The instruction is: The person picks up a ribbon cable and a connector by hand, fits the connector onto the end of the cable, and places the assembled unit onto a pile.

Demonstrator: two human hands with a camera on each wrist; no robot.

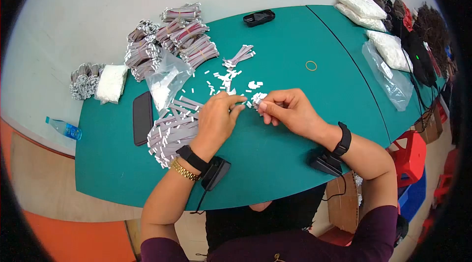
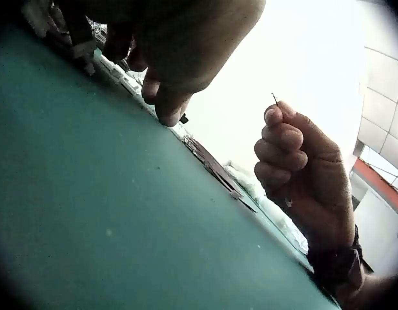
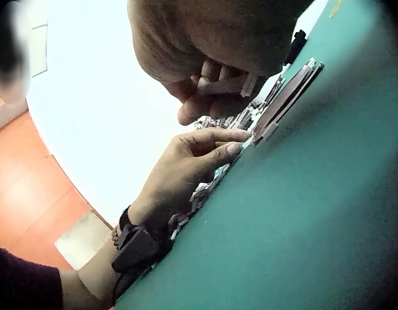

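Note:
My right hand [image 1: 290, 109] pinches a flat grey ribbon cable with a white end [image 3: 249, 85] between thumb and fingers. In the left wrist view, only a thin dark edge shows above its fingertips. A cluster of small white pieces [image 1: 258, 98] lies right at these fingertips in the head view. My left hand [image 1: 216, 117] reaches low over the table, its index finger and thumb slightly apart beside loose white pieces [image 1: 227, 81]. Under and beside the left wrist spreads a pile of grey ribbon cables with white ends [image 1: 172, 131]. A small group of cables [image 1: 239, 55] lies farther back.
Banded cable bundles [image 1: 187, 36] are stacked at the back left, near an open clear bag [image 1: 167, 77] and a dark phone [image 1: 142, 117]. A black device [image 1: 259, 17], a rubber band [image 1: 311, 66] and white packs [image 1: 361, 9] also lie on the green table [image 1: 305, 163].

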